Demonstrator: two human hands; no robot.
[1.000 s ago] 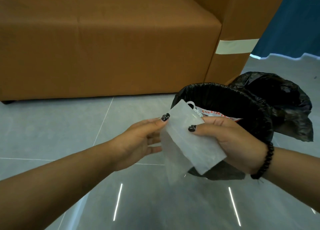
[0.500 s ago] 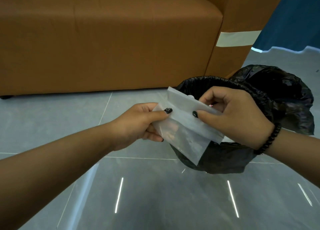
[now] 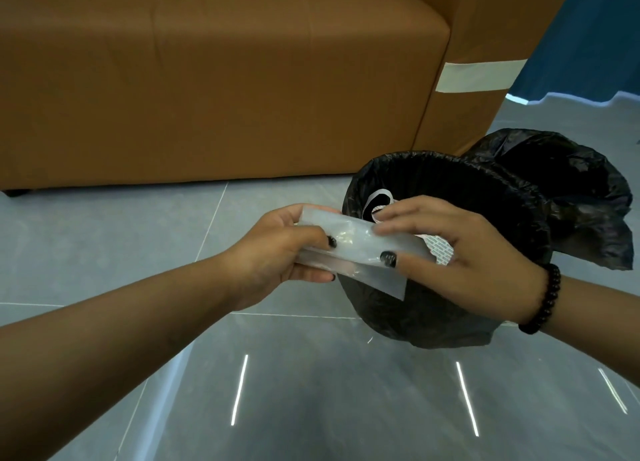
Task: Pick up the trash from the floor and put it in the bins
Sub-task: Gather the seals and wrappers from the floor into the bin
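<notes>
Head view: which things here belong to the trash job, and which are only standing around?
Part of the job:
- clear plastic bag, pinched by left hand and right hand
- black-lined bin, some trash already inside
- second black-lined bin behind it

Just around:
- brown sofa
- pale tape strip on the sofa arm
- blue curtain

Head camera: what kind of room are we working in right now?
Probably a living room or lounge: a brown sofa stands on a glossy grey tiled floor, with a blue curtain behind and a black-lined bin beside the sofa.
</notes>
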